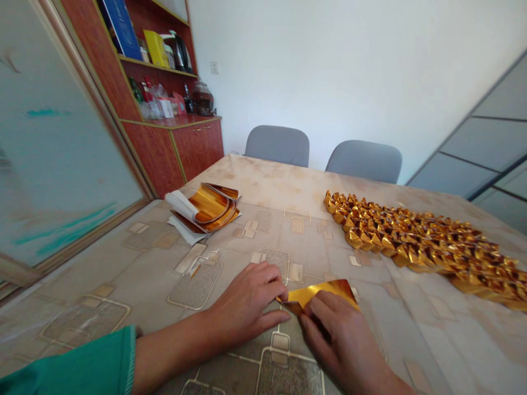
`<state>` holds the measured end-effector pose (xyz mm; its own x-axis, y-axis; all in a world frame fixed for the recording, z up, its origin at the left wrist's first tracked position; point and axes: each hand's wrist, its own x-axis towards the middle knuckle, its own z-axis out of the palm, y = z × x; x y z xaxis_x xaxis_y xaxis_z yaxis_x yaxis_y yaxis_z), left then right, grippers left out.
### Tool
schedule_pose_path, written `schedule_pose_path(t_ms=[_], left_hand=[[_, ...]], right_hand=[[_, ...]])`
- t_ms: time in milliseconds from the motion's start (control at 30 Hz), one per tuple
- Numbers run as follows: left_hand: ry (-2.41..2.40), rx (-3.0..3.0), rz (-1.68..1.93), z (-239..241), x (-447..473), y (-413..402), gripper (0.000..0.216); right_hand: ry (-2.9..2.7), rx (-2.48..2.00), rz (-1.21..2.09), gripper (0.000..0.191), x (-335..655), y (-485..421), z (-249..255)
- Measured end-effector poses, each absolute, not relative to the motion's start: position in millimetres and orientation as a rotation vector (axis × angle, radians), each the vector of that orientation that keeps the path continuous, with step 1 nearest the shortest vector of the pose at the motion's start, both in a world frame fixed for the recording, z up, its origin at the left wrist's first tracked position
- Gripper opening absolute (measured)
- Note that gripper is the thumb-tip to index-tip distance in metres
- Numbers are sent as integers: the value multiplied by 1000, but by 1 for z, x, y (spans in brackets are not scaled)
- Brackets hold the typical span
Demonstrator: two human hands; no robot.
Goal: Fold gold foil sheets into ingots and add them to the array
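Bright glints off the creased, foil-like gold paper sheet (340, 286), glossy and smooth, and that metallic shine flashes again from the rows of folded gold paper pieces (411, 236) and the curled stack of glossy gold sheets (211, 204). Below, the beige patterned worktop (156, 291) looks smooth and plastic-covered, while the green cloth sleeve (82, 362) stays matt.

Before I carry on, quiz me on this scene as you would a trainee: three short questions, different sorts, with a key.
1. What does the right hand hold, with the left hand at its narrow end?
2. True or false: the folded gold pieces lie to the right of the stack of curled sheets.
3. Where are the gray chairs? A: near edge of the table; B: far edge; C: left edge.

Key: 1. A gold sheet; 2. True; 3. B.
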<state>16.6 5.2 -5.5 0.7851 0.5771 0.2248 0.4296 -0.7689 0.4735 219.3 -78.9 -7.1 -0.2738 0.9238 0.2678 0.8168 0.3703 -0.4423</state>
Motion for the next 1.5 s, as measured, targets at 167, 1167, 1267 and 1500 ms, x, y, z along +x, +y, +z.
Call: schedule_pose_path(t_ms=[167,1167,1267,1500], left_hand=[[782,2551,466,-4,17,11,6],[1001,2544,501,-5,32,13,12],[1027,2534,483,-3,33,12,12],[1070,2570,496,-6,30,12,20]], right_hand=[[-2087,-1474,413,21,221,-76,-7],[-2091,-1648,43,15,227,-69,-19],[-2142,-1657,22,9,228,-69,-19],[-2250,-1705,-56,10,226,-69,-18]])
